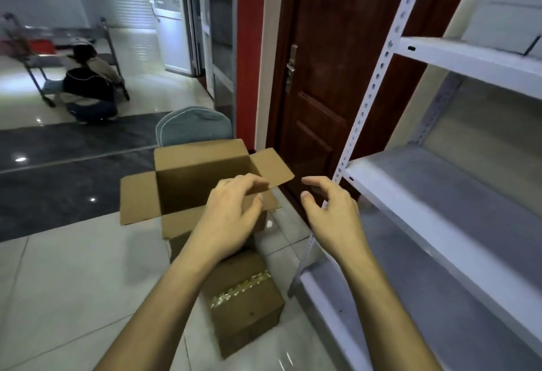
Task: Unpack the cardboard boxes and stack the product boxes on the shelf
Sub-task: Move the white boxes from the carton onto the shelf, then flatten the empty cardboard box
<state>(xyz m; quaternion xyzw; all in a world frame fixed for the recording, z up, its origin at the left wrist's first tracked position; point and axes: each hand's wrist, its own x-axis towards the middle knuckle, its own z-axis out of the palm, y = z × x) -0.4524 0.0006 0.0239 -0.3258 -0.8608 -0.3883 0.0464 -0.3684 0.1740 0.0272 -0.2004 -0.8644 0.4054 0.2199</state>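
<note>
An open brown cardboard box is set on a taped, closed box on the floor, left of the empty white shelf.

A stockroom: bare metal shelving, cartons, trolley.
</note>
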